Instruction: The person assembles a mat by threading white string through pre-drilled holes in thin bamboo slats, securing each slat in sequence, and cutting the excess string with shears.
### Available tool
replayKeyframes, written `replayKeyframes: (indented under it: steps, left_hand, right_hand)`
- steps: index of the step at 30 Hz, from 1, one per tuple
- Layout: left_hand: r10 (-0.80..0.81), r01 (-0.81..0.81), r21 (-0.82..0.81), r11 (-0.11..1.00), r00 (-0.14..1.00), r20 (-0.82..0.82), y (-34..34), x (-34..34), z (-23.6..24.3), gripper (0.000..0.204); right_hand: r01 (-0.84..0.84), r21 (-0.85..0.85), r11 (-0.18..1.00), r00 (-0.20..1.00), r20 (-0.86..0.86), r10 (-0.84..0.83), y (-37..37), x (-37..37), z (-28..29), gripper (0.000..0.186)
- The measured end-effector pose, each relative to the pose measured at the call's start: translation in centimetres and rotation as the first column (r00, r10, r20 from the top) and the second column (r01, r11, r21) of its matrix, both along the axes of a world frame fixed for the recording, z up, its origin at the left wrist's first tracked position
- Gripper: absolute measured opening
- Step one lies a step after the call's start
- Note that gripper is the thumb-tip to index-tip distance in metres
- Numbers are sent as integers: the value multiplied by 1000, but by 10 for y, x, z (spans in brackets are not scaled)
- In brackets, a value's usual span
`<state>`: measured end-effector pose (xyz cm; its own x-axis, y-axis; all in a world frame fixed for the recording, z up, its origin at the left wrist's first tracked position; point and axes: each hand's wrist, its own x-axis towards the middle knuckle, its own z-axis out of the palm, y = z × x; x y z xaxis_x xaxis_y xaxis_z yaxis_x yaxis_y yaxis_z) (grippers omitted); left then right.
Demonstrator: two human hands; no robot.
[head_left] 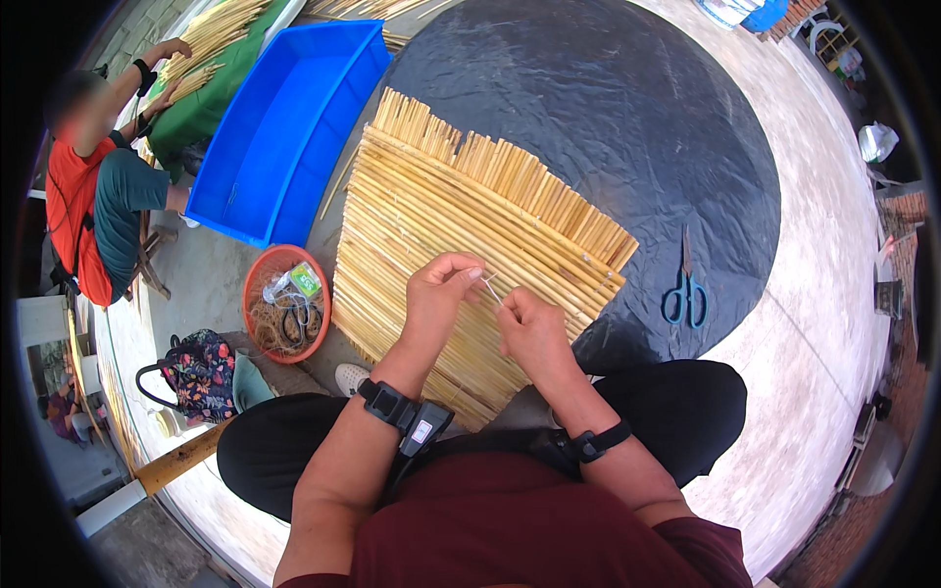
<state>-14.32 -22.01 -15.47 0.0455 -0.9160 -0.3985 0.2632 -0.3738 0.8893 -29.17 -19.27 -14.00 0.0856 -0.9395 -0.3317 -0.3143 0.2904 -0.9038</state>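
My left hand point(440, 292) is closed in a pinch on one end of a thin pale string point(492, 291). The string runs a short way across to my right hand point(532, 329), whose fingers are also closed on it. Both hands are just above a mat of straw-coloured reed sticks point(421, 211), laid side by side. More short sticks point(510, 167) stand out past its far edge at another angle. Scissors with dark teal handles point(685, 291) lie to the right of the mat, blades pointing away from me.
A round table with a black plastic cover point(676, 108) bears the mat. To the left are a blue bin point(279, 127), an orange basket point(284, 257) holding string and scissors, and a floral bag point(201, 372). At far left another person point(88, 216) handles reed sticks point(211, 39).
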Motion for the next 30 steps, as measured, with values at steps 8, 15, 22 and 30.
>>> replayKeyframes:
  steps: [8, 15, 22, 30]
  left_hand:
    - [168, 29, -318, 948, 802, 573, -16, -5, -28, 4]
    - [209, 23, -336, 942, 743, 636, -20, -10, -31, 5]
    - [201, -131, -171, 977, 836, 511, -5, -5, -17, 14]
    - [32, 187, 459, 869, 903, -429, 33, 7, 22, 15]
  right_hand:
    - [10, 159, 987, 999, 48, -18, 11, -13, 0, 15]
    - [2, 211, 977, 958, 279, -63, 16, -33, 14, 11]
    - [-269, 208, 940, 913, 367, 180, 23, -29, 23, 9]
    - [-564, 29, 825, 737, -434, 519, 25, -25, 30, 7]
